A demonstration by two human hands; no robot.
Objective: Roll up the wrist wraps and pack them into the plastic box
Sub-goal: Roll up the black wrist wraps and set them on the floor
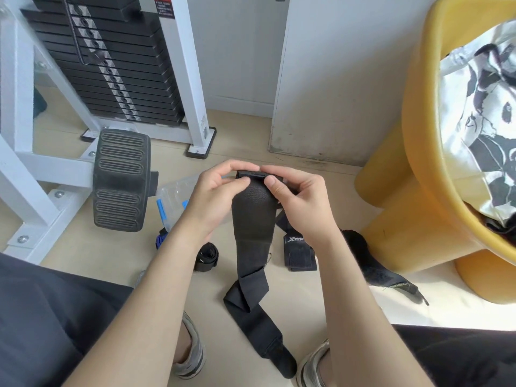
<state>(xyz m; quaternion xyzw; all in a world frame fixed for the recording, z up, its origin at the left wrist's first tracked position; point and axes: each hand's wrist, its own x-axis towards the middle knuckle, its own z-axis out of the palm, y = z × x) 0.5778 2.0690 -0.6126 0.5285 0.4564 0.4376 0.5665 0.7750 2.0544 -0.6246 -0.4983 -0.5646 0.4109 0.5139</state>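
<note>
1. You sit over a pale floor (92, 252) in a gym corner. A white machine with a black weight stack (111, 65) stands at the far left, and a ribbed black foot plate (120, 180) is in front of it.
2. At your right there is a yellow stool (413, 169), and a panda-print cloth (480, 113) lies in its hollow top.
3. Your left hand (217, 196) and your right hand (296, 196) are raised side by side above the floor. Both hold the far end of the long black wrap (252, 219).
4. Each hand pinches this end: the thumb presses on the face turned to you, and the fingers curl over the top edge. The end looks folded over only once, into a thin flat fold.
5. The long axis of the wrap runs from your hands back toward you. The far end points away from you. The band hangs down, makes a bend on the floor, and its free end lies between your two shoes (192, 350).
6. The plastic box (173, 196) is clear with blue clips. It lies on the floor just behind your left hand, which partly hides it.
7. One rolled wrap (206, 256) lies beside your left forearm.
8. A flat wrap with white lettering (298, 251) lies under your right hand. Another black wrap (385, 272) stretches beside your right forearm toward the stool.
</note>
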